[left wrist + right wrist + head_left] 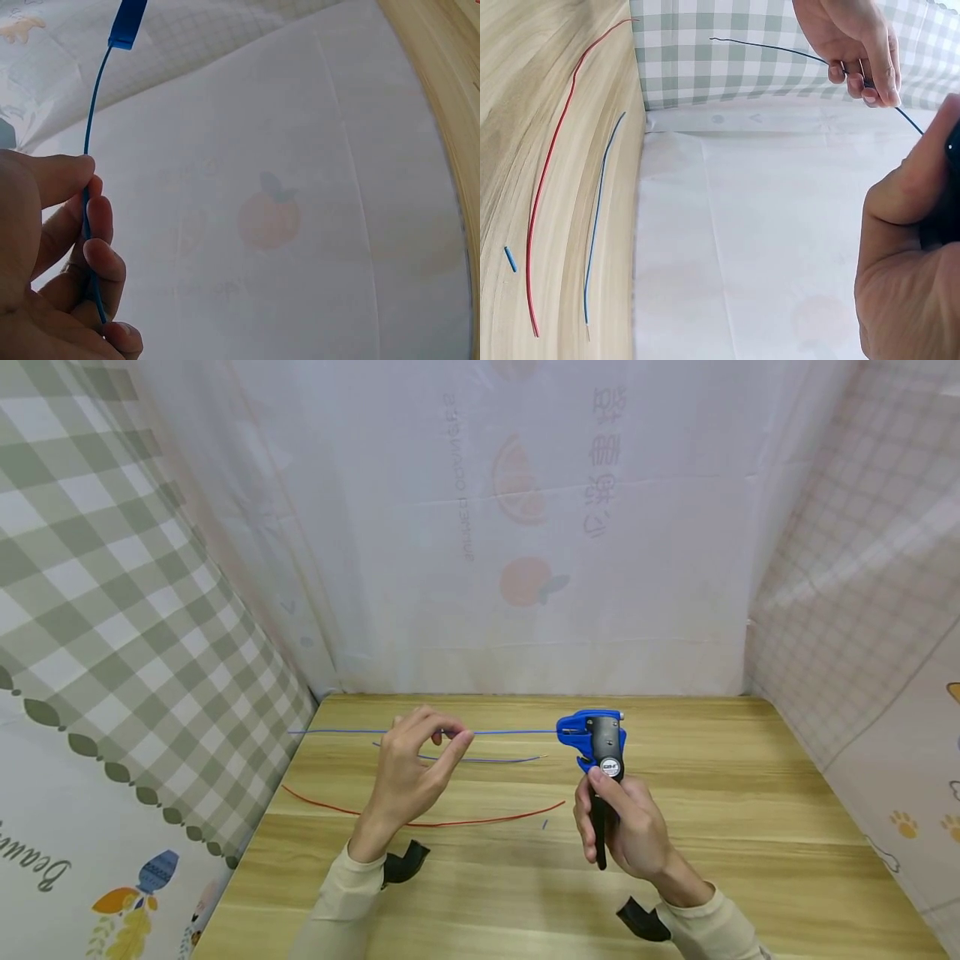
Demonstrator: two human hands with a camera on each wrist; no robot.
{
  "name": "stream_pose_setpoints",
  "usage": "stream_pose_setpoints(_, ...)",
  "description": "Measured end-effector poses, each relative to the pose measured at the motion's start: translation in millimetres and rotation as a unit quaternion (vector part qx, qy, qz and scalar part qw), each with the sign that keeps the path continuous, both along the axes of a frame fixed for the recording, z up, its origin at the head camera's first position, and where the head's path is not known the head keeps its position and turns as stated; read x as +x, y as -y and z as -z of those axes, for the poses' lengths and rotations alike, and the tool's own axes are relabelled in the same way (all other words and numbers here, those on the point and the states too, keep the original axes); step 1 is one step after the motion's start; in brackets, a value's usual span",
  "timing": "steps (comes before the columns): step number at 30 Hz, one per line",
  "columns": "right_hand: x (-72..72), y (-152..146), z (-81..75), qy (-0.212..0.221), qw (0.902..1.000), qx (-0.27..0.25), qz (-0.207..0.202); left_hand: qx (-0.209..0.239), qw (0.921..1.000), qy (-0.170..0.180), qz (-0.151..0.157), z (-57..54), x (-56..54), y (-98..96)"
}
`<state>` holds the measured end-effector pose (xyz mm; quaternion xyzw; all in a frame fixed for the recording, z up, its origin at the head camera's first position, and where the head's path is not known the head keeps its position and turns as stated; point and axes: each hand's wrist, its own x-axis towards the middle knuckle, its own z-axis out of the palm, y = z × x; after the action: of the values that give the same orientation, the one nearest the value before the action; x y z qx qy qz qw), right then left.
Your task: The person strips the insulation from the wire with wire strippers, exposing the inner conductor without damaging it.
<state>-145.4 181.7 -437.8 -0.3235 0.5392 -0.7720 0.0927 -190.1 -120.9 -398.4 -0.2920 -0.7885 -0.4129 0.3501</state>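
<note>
A length of blue wire (510,732) runs level above the table. My left hand (412,764) pinches it between thumb and fingers, and its free end sticks out to the left. In the left wrist view the wire (93,112) passes behind the thumb tip and along the curled fingers of the left hand (52,240). My right hand (626,822) grips a blue and black wire stripper (596,739) by its handles, upright. The wire's right end is at the blue nose of the stripper. In the right wrist view the stripper is mostly hidden behind the right hand (911,232).
On the wooden table (712,827) lie a red wire (480,821), a second blue wire (495,761) with a bare right tip, and a short blue offcut (545,824). A white sheet (525,635) hangs behind, and a checked cloth (165,610) slopes along the left.
</note>
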Motion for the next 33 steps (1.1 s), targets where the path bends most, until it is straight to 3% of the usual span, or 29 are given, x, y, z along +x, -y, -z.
stream_pose_setpoints(12,-2.9,-0.4,1.6,0.012,0.9991,-0.037,-0.016,0.004,1.0,-0.004,0.004,4.2,-3.0,-2.8)
stream_pose_setpoints(33,1.0,-0.6,-2.8,0.017,0.9995,-0.023,-0.016,0.007,1.0,0.0,0.007,3.4,-3.1,1.6)
